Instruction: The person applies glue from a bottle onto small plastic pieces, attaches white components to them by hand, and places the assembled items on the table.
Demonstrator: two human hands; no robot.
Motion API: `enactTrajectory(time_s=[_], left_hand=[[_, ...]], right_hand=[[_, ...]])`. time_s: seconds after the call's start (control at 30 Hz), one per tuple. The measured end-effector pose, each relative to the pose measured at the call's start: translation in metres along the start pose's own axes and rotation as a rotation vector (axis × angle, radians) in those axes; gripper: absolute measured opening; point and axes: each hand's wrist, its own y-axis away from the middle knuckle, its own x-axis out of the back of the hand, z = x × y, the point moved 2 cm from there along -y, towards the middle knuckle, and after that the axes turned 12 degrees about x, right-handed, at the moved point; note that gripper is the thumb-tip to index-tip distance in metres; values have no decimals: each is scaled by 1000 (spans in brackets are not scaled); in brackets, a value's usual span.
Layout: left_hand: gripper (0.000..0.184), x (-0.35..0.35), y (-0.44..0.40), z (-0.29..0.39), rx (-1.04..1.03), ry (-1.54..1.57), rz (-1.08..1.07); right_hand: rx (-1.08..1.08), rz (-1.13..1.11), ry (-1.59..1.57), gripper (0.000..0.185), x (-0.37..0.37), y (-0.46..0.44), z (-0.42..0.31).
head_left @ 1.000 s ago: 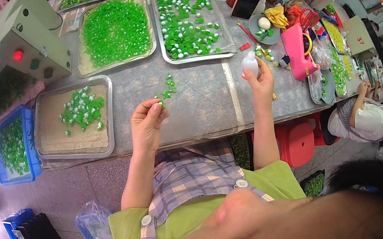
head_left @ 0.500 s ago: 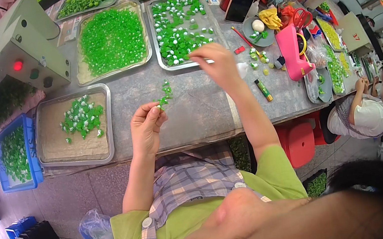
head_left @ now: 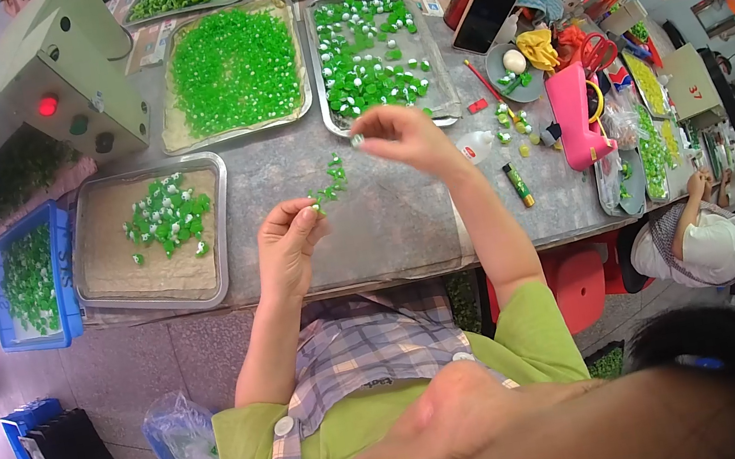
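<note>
My left hand (head_left: 291, 247) is closed, thumb and finger pinching a small green piece (head_left: 318, 208) with a pale end. Just beyond it, small green leaf-like pieces (head_left: 332, 180) form a short string; I cannot tell whether they are joined to the held piece. My right hand (head_left: 406, 137) is also closed, fingertips pinching a small white-and-green piece (head_left: 359, 140). It hovers at the near edge of a metal tray (head_left: 428, 42) that holds similar white-and-green pieces (head_left: 377, 82).
Left of that stands a tray (head_left: 306, 94) of small green pieces. A paper-lined tray (head_left: 177, 283) and a blue basket (head_left: 68, 280) hold more pieces at left. On the right lie a pink tool (head_left: 571, 122), a glue stick (head_left: 518, 186) and a phone (head_left: 484, 15). Another person (head_left: 695, 243) sits far right.
My right hand has drawn back from the tray of white-and-green pieces, a small piece now visible in its fingertips. My left hand keeps its pinch. The whole view has shifted slightly.
</note>
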Motion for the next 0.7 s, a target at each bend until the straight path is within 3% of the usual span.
enactTrajectory(time_s=[0.1,0.2,0.37,0.43,0.53,0.7], left_hand=[[9,-7,-4,-4,18,-51,-12],[10,-14,-2,-7,25,-157,-6],[11,-20,3,-10,-7,-270,2],[11,-20,6,-11,-23,-305,6],[11,-20,8,-11,-29,-309,15],[9,-21,9,-11,-71,-375,11]], right_hand=[[-74,95,-424,19,-19,40,-6],[-72,174,-560,20,-31,61,-2],[-29,328,-465,19,-48,76,-8],[171,354,-215,20,-53,77,-11],[97,409,-379,20,-57,80,-8],[9,445,-396,21,-59,85,-14]])
